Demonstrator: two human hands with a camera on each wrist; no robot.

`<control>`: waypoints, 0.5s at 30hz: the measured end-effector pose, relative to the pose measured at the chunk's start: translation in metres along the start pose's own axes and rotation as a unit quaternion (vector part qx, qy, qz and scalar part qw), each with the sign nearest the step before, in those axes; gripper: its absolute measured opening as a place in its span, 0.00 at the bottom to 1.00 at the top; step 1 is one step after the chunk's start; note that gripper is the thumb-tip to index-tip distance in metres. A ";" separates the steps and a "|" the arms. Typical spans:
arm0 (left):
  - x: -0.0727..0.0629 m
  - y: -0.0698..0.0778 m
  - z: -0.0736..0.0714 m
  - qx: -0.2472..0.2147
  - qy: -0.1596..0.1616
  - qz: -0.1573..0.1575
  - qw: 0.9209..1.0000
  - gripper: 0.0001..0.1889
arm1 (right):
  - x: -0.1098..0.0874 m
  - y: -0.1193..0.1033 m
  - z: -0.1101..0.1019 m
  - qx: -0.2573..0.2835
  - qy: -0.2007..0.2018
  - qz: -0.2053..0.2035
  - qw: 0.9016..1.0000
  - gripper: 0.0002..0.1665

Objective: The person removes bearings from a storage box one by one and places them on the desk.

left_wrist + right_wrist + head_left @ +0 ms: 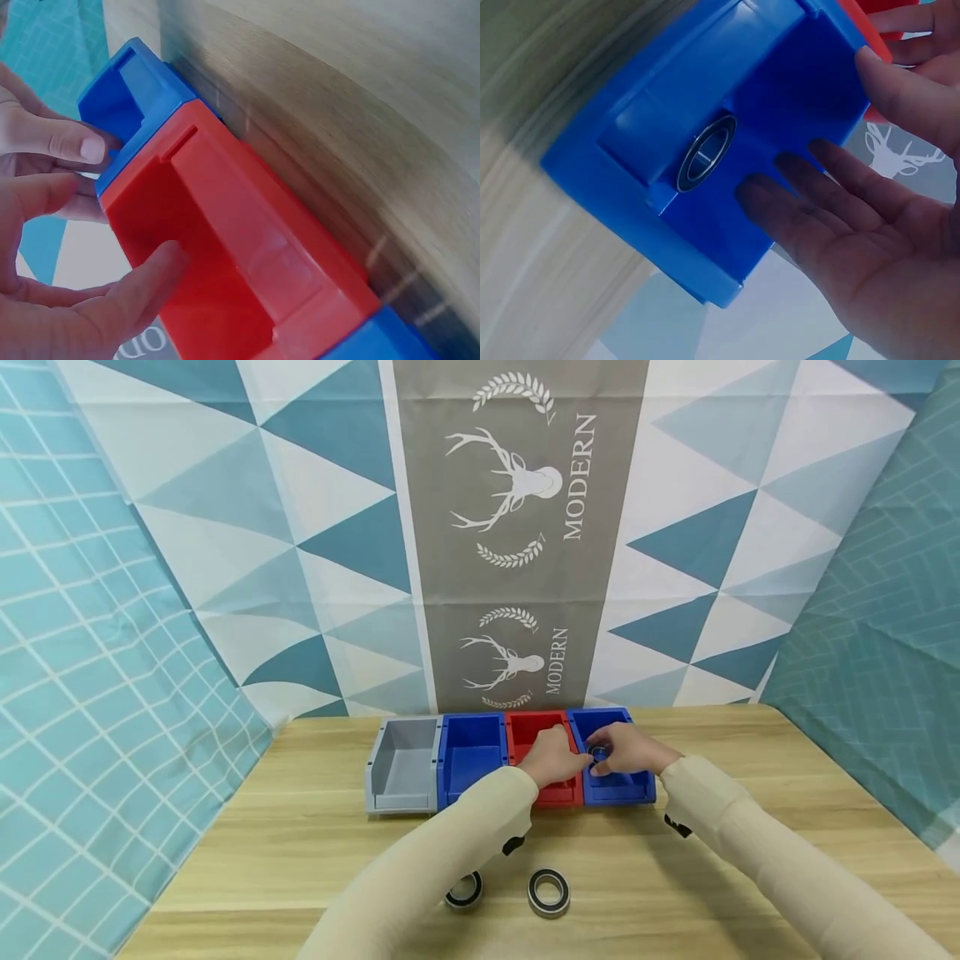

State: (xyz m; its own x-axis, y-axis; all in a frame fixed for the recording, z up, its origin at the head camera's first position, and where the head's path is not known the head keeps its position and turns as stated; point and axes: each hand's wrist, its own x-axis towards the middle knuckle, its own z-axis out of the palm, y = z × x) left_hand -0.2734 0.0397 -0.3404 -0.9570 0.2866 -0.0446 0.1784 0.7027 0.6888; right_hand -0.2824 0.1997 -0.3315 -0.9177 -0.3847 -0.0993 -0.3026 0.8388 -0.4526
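My right hand (625, 749) reaches into the rightmost blue bin (618, 795). Its fingers are spread in the right wrist view, with a gap between them and a ball bearing (687, 172). That bearing, a metal ring with a black seal, leans near the front wall inside this bin. Over the red bin (561, 795) is my left hand (553, 757), holding nothing. In the left wrist view its thumb and fingers are apart, overlapping the red bin's opening. The two hands are close together above neighbouring bins.
Left of the red bin stand another blue bin (471, 768) and a grey bin (405, 777), in one row. Two more bearings lie on the wooden table (300, 827): one bearing (550, 909) in front, another bearing (467, 904) partly behind my left sleeve. Patterned cloth hangs behind.
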 end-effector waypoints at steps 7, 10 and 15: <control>0.007 -0.001 0.008 -0.044 0.016 -0.024 0.999 0.12 | 0.005 -0.002 -0.004 -0.021 0.013 0.010 1.000 0.32; 0.010 -0.001 0.011 -0.056 0.020 -0.035 0.998 0.16 | 0.006 0.000 -0.005 -0.035 0.016 0.003 0.999 0.32; 0.014 0.001 0.011 -0.065 0.031 -0.050 0.996 0.14 | 0.009 0.003 -0.007 -0.051 0.027 -0.006 0.998 0.31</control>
State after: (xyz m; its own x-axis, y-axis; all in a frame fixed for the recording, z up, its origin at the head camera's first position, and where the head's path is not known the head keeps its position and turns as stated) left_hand -0.2840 0.0517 -0.3479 -0.9815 0.1760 -0.0752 0.0548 0.6349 0.7707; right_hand -0.2933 0.2018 -0.3279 -0.9258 -0.3752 -0.0460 -0.3350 0.8707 -0.3600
